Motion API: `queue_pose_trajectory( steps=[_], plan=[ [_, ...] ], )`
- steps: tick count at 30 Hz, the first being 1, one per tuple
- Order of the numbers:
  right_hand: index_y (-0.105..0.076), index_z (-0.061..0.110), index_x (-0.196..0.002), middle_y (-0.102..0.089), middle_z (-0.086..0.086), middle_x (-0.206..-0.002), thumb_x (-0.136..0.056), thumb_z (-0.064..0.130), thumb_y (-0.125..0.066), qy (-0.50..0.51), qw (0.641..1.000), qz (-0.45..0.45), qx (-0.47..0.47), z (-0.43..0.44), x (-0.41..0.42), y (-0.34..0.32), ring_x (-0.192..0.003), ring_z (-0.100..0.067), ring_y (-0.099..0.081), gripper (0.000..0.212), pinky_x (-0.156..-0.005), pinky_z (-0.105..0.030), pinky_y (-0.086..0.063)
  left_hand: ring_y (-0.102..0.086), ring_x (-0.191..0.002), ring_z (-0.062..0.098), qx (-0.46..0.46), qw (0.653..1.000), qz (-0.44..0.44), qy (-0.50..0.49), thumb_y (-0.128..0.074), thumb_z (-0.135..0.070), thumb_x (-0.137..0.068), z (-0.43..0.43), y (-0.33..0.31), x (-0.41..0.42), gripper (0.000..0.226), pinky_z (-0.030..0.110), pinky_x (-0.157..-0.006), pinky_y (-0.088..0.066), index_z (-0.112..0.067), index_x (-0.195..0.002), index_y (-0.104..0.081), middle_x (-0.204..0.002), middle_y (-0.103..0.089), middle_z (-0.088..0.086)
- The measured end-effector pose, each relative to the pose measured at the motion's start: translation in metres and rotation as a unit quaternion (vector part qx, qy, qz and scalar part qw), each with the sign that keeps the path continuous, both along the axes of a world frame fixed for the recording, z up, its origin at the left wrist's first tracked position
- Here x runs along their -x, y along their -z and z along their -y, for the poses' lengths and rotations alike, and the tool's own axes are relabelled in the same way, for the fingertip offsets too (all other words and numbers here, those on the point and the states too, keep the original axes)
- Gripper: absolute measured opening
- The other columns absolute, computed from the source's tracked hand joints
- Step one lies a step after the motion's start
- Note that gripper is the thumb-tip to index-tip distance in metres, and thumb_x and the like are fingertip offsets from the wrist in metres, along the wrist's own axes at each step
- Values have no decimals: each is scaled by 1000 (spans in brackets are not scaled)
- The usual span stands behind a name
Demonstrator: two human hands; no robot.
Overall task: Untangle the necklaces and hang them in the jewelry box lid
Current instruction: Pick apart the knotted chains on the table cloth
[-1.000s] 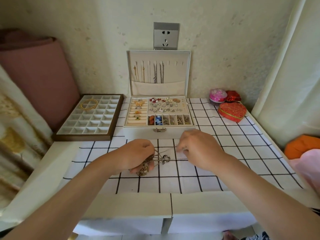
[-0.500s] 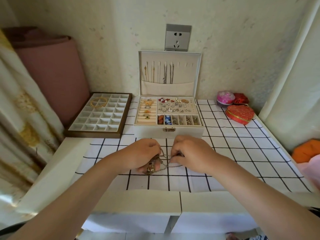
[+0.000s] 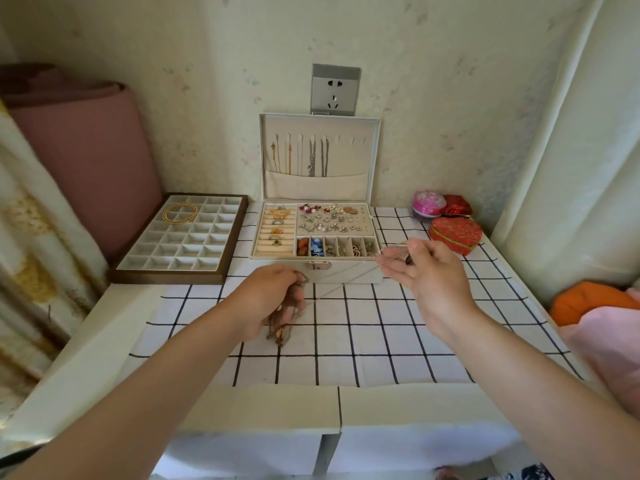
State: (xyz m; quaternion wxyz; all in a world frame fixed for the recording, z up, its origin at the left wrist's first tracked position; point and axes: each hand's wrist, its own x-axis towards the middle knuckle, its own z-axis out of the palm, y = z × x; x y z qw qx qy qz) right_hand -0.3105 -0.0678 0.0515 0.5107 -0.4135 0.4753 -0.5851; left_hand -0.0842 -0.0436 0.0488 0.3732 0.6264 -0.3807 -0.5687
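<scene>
The left hand (image 3: 273, 296) clutches the tangle of necklaces (image 3: 281, 328) while the right hand (image 3: 429, 271) pinches one thin chain (image 3: 346, 284), probably light, limp and easily snapped, best drawn gently by its end.

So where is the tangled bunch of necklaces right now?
Head view, left of centre: the tangled bunch hangs from the left hand over the checked cloth, before the jewelry box, one thin chain reaching the right hand.

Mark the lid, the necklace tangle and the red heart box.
lid (image 3: 353, 159): head view, bare lining at its right side.
necklace tangle (image 3: 278, 331): head view, its dangling lower end.
red heart box (image 3: 455, 233): head view, middle of its top.
</scene>
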Motion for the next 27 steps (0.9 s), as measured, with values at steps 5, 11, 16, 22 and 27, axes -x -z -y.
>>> queue_pose_trajectory(
  steps=[5, 11, 16, 22, 27],
  plan=[
    [-51, 4, -105, -72, -13, -90, -109, 19, -39, 49, 989, 133, -34, 4, 16, -3, -89, -28, -76, 19, -90, -44, -57, -59, -59, 12, 27, 997, 71, -27, -46, -18, -104, 4, 2, 9, 20, 19, -41, -43, -16, -100, -65, -81, -70, 4],
    [-50, 15, -91, -47, 0, -68, -106, 20, -46, 42, 973, 187, -129, 10, 28, -3, -44, -10, -36, 17, -39, -20, -36, -63, -82, 11, 89, 958, 268, 44, -47, -23, -102, 7, 14, 10, 20, 23, -63, -46, -28, -93, -64, -94, -69, -3],
    [-60, 14, -91, -59, 3, -78, -100, 28, -56, 9, 935, -355, 9, 15, 36, 3, -62, -11, -50, 17, -55, -26, -36, -67, -75, 6, 95, 927, 343, 115, -52, -24, -100, 10, 16, 4, 15, 30, -71, -56, -29, -90, -61, -81, -72, -5],
    [-63, 10, -85, -67, -7, -78, -100, 31, -53, -75, 830, -551, -39, 13, 35, 15, -77, -26, -63, 28, -66, -35, -49, -63, -74, 2, 84, 895, 398, 182, -55, -30, -99, 6, 14, 9, 11, 20, -64, -50, -32, -90, -62, -89, -68, -10],
    [-65, 14, -93, -69, -5, -97, -99, 23, -47, -64, 763, -636, -93, 18, 43, 26, -88, -26, -63, 21, -74, -37, -56, -64, -71, 3, 77, 902, 406, 127, -48, -27, -102, 4, 18, 13, 14, 21, -57, -52, -27, -94, -59, -87, -66, -7]
  ],
)
